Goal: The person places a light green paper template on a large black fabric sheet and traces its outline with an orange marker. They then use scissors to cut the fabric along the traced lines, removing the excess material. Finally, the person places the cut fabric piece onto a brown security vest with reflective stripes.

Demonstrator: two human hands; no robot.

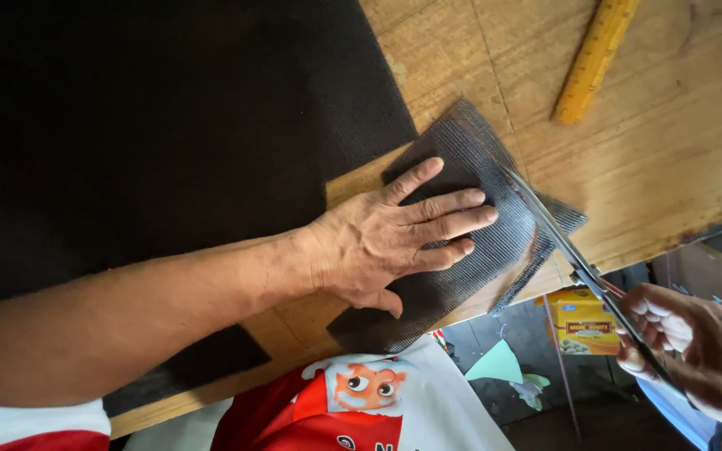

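Note:
My left hand (394, 238) lies flat, fingers spread, pressing a folded piece of dark grey mesh (470, 150) onto the wooden table (670, 142). My right hand (695, 347) holds a pair of scissors (557, 234) by the handles, out beyond the table's edge. The blades reach up and left into the mesh's right side, just past my left fingertips. A narrow strip of mesh (561, 217) sticks out to the right of the blades.
A large black mesh sheet (144, 142) covers the table's left part. A yellow ruler (595, 58) lies at the top right. Below the table edge are a yellow box (582, 321), a pale green scrap (495, 363) and my red and white shirt (353, 409).

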